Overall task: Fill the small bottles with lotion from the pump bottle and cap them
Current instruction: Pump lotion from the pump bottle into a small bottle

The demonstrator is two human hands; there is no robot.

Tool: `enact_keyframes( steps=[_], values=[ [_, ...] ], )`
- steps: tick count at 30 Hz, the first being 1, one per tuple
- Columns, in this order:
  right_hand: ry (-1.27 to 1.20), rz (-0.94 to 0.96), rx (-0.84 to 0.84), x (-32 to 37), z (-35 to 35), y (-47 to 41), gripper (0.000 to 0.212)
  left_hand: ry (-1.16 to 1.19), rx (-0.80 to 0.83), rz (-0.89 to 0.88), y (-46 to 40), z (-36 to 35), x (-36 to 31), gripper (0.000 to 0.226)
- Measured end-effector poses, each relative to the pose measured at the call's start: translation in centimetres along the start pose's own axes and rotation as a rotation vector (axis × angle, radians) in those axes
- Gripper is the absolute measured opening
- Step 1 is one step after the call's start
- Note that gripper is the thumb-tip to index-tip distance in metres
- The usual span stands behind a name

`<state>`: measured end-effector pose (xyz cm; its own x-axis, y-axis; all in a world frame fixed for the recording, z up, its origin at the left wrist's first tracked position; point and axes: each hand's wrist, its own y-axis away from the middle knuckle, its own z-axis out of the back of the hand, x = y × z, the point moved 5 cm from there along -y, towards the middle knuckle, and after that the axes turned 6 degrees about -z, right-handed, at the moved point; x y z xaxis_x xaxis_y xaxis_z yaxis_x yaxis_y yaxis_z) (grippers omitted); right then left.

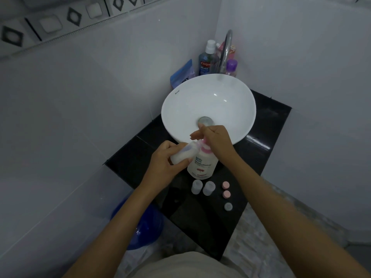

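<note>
Pump bottle (202,163): white, pink collar and pump head, standing upright on the black counter (259,157) just in front of the white basin (174,109). Small bottle in hand (183,154): held tilted, its mouth brought up against the pump spout; contents look pale, level not readable. Left hand (164,163): closed around that small bottle, fingers wrapped over its body. Right hand (215,140): resting on top of the pump head, fingers loosely curled, palm down, apparently pressing. Two further small bottles (202,187): upright side by side on the counter, just in front of the pump bottle, both uncapped; whether they hold lotion cannot be told. Caps: two pink caps (226,190) and one grey cap (228,206), lying in a row to the right of those bottles, none fitted. Progress, by judgement: filling under way on one bottle; capping of all three still to do.
</note>
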<state>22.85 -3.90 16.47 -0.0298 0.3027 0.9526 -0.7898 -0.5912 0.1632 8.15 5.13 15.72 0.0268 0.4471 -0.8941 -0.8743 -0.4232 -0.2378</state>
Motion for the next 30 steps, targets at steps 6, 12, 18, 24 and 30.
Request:
enact_keyframes(
  steps=[6,12,18,24,30],
  values=[
    [-0.071,-0.017,-0.024,0.4,-0.1,0.2,0.042,-0.002,0.003,-0.031,-0.4,0.3,-0.2,0.043],
    [-0.045,-0.032,-0.019,-0.9,-0.6,0.4,0.044,-0.002,0.03,0.02,0.0,-0.2,0.8,0.045],
    [0.015,-0.017,0.105,0.7,0.6,-0.1,0.041,0.04,0.028,-0.005,-0.4,0.3,0.1,0.042],
    [-0.074,-0.036,-0.02,-0.2,-0.3,0.4,0.044,0.023,0.052,0.011,-0.5,0.2,0.3,0.044],
    [-0.066,-0.034,0.004,-0.5,-0.3,0.4,0.043,0.025,0.057,0.027,-0.5,0.0,0.3,0.042]
  ],
)
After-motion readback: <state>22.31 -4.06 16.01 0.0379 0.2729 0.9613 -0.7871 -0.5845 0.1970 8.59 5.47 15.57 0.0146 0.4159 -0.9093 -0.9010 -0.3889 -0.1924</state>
